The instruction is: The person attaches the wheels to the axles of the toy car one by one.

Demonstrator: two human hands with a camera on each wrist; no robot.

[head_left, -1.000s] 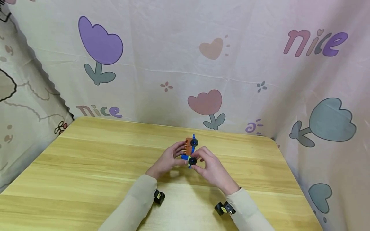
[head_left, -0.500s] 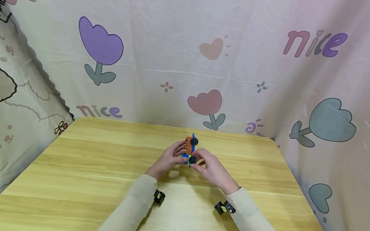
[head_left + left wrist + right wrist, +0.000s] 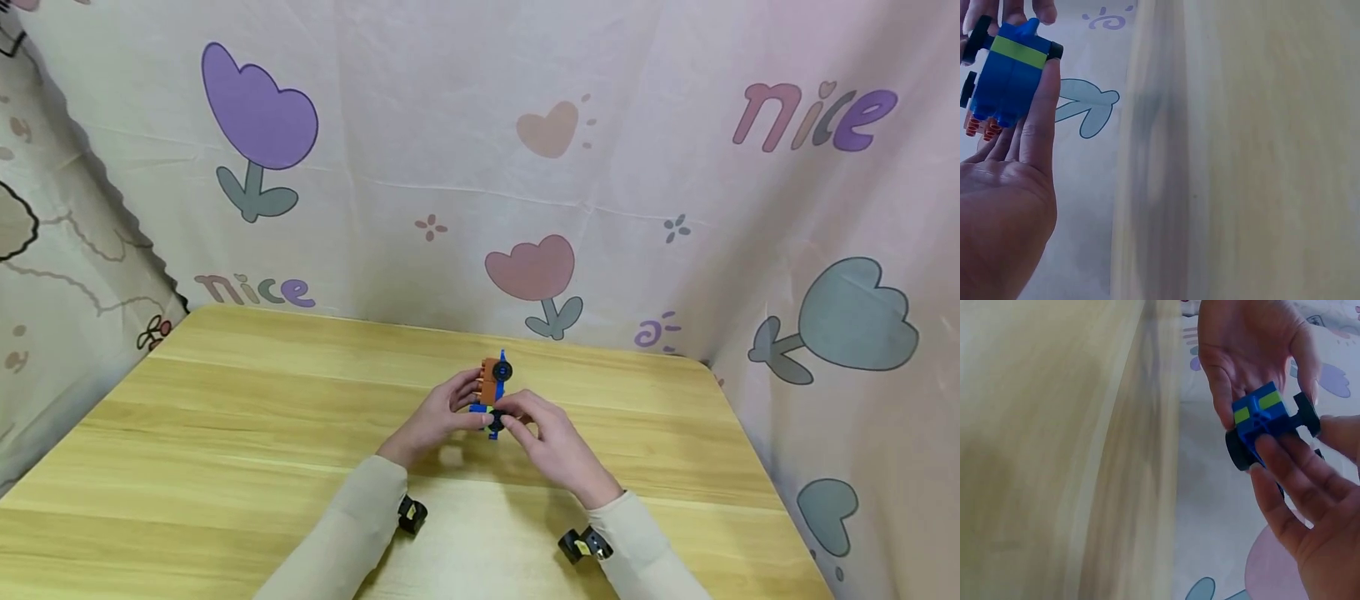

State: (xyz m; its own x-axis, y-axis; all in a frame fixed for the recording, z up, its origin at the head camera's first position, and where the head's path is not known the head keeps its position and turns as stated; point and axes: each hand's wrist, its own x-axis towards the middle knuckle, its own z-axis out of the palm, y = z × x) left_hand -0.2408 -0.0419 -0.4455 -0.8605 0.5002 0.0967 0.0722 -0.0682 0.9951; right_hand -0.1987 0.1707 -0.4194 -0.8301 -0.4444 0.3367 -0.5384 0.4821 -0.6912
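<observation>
A toy car (image 3: 491,387) of building bricks, orange, blue and lime green with black wheels, is held up over the table on its end. My left hand (image 3: 435,421) grips it from the left, thumb on the blue and lime end and fingers behind the orange bricks. From the right, my right hand (image 3: 551,433) has its fingertips at the near black wheel (image 3: 496,419). One wheel (image 3: 1307,415) stands out from the body on its axle in the right wrist view, a right-hand digit against its outer face. Other right fingers touch the car's underside (image 3: 1263,415).
The wooden table (image 3: 262,400) spreads under both forearms. Behind it hangs a pale cloth (image 3: 420,125) printed with flowers and the word "nice". Each sleeve has a small black camera mount, on the left wrist (image 3: 412,515) and the right wrist (image 3: 585,546).
My right fingertips have shifted onto the near wheel's face, covering more of it. The car has tipped and dropped slightly, while my left hand keeps its hold.
</observation>
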